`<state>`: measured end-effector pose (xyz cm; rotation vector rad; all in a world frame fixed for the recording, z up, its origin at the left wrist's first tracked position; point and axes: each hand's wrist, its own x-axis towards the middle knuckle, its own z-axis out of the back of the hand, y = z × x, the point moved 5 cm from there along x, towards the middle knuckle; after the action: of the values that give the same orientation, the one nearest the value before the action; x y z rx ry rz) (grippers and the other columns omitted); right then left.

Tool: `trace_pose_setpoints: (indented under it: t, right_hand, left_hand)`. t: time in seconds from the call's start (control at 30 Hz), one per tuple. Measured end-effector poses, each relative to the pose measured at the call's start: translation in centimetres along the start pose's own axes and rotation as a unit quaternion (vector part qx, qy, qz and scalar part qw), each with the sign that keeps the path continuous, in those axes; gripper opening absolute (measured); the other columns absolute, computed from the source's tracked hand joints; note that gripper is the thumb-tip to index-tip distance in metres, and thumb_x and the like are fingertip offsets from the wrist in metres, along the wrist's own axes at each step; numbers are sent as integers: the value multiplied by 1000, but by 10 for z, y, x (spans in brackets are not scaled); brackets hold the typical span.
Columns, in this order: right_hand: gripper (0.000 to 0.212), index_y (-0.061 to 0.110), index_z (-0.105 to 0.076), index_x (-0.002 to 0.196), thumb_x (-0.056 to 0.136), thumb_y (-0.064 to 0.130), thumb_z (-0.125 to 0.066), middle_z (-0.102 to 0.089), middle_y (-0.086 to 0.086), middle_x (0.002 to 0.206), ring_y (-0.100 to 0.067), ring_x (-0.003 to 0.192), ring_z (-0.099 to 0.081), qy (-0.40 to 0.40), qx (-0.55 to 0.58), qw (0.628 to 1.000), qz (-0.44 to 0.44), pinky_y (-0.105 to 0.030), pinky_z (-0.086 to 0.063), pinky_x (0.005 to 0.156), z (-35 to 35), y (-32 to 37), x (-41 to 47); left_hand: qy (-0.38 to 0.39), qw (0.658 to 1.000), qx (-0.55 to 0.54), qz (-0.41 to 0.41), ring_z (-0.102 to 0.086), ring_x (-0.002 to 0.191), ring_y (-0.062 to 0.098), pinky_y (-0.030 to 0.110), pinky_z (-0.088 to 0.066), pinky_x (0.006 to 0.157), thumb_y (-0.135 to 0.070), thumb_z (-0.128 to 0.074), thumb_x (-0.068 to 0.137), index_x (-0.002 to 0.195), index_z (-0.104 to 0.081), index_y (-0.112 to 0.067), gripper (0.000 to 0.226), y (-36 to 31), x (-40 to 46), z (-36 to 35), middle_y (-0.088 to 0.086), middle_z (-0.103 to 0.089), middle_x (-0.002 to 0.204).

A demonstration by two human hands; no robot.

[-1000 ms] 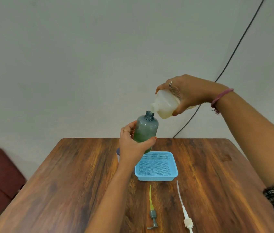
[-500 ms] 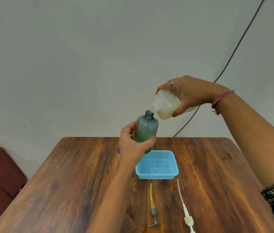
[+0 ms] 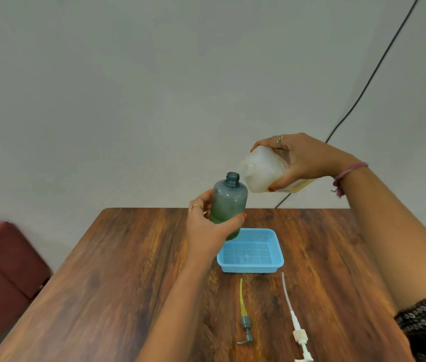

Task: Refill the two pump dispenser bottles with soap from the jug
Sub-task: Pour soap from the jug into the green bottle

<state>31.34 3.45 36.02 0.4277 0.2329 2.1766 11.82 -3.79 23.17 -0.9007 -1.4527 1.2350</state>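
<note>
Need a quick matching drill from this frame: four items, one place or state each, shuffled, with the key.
Items
1. grey-green bottle
2. jug
3. blue basket
4. white pump

Places or states
A. tilted in the right hand
B. lying on the table, nearest the camera
C. uncapped, in the grip of the left hand
D. standing on the table, nothing inside

Pairs: 1-C, 2-A, 3-D, 4-B

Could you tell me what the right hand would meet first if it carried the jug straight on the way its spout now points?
Most likely the open neck of the grey-green bottle gripped by the left hand. The right hand tilts the jug down-left, spout just beside that neck. Depth is unclear, so it might pass slightly behind.
</note>
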Motion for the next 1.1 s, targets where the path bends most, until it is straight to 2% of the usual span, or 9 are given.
trace_pose_setpoints:
  t: [0.2,0.3,0.47,0.53,0.7,0.8,0.93,1.0,1.1]
  right_hand:
    - [76,38,-55,125,58,32,-91,-61,16,118,-5,108,-56,-27,104,993,-50,-12,-41,83,-30,-20,-20]
    - [76,42,-56,119,50,43,-89,-63,15,116,-7,107,-61,-54,213,972,-89,-23,-51,86,-59,-36,-41]
    - [75,30,-58,120,57,7,-91,-66,-1,119,-19,110,-65,-99,382,904,-163,-37,-56,89,-128,-64,-79]
    - [78,26,-57,123,55,8,-91,-66,-3,122,-20,111,-65,-109,428,877,-189,-42,-56,90,-155,-69,-91]
    - [82,24,-55,128,55,14,-90,-65,0,125,-19,114,-65,-108,475,843,-229,-43,-57,87,-207,-71,-110]
    - [82,24,-54,131,59,9,-91,-63,4,128,-18,115,-64,-77,466,846,-246,-42,-58,87,-233,-71,-117]
    - [77,23,-54,130,65,-1,-86,-66,3,123,-14,107,-66,-52,462,840,-280,-26,-58,76,-261,-69,-129]
    - [75,25,-55,129,65,0,-86,-66,4,122,-15,111,-65,-38,463,832,-304,-26,-58,79,-277,-72,-137]
    - [78,27,-55,130,63,1,-87,-67,5,124,-17,117,-61,-11,473,817,-329,-35,-56,91,-294,-80,-150]
  left_hand:
    - [-15,1000,1,1,-59,108,6,21,-56,81,-16,-91,63,127,-51,-26,76,9,-1,13,-4,-58,125]
    - [-22,1000,3,3,-59,107,4,19,-55,78,-15,-90,64,126,-51,-24,74,15,-2,21,-4,-58,125]
    - [-27,999,4,21,-60,99,-4,8,-50,71,-10,-89,65,127,-51,-18,73,34,-9,36,-7,-60,119]
    - [-25,999,6,30,-59,100,-3,7,-50,71,-9,-89,65,126,-51,-19,73,43,-12,42,-8,-60,119]
    - [-25,998,35,53,-59,107,3,16,-53,78,-14,-91,63,125,-51,-21,74,68,-22,55,-8,-60,121]
    - [-16,997,49,63,-59,106,0,9,-51,77,-15,-92,62,123,-52,-23,74,81,-27,62,-11,-60,119]
    - [0,995,55,81,-57,106,-2,6,-48,77,-15,-93,61,124,-51,-22,76,96,-35,72,-16,-58,117]
    - [9,994,58,91,-57,106,-2,9,-48,79,-15,-93,61,125,-51,-21,77,104,-39,77,-15,-58,118]
    - [17,993,67,96,-57,107,-2,10,-49,77,-16,-93,60,124,-51,-21,77,115,-44,84,-15,-58,118]
